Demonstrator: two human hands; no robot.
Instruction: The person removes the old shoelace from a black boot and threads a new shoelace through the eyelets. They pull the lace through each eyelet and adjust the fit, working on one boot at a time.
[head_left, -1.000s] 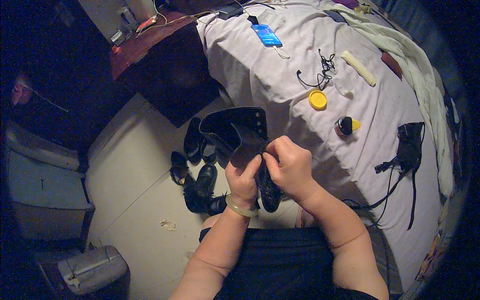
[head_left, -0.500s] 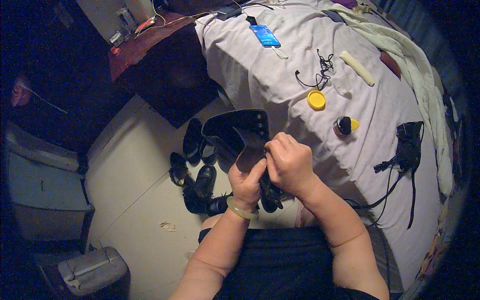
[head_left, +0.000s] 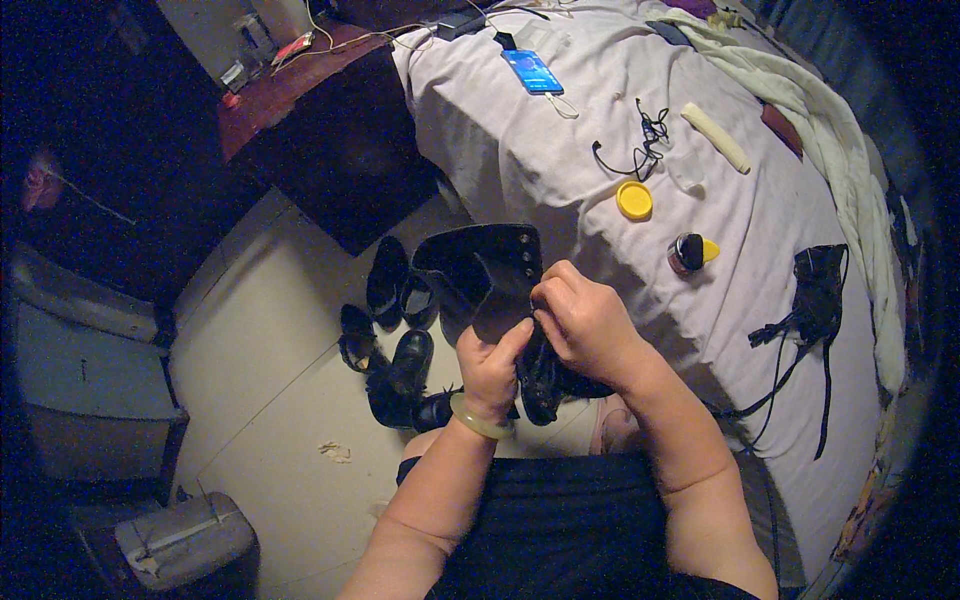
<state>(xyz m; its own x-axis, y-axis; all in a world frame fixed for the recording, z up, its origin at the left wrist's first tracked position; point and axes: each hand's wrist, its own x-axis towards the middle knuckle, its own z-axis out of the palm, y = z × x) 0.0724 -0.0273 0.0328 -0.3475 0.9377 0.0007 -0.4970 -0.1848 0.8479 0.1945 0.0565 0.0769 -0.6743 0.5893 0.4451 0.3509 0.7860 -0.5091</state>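
A black high boot (head_left: 480, 275) with metal eyelets is held over my lap, its open shaft pointing up and away. My left hand (head_left: 492, 368), with a pale green bangle at the wrist, grips the boot from below near the tongue. Just to its right, my right hand (head_left: 585, 325) pinches the boot's front flap with fingers closed on it. The boot's lower part is hidden behind both hands.
Several black shoes (head_left: 385, 330) lie on the pale floor to the left. The bed (head_left: 560, 160) on the right carries a yellow lid (head_left: 634, 200), a small dark jar (head_left: 685, 254), a black strap bundle (head_left: 815, 300), a blue card (head_left: 532, 72) and a cream cloth (head_left: 850, 170). A dark cabinet (head_left: 330, 150) stands behind; a grey bin (head_left: 180, 540) sits lower left.
The boot and both hands have shifted only slightly; my right fingers have worked a little along the boot's front flap.
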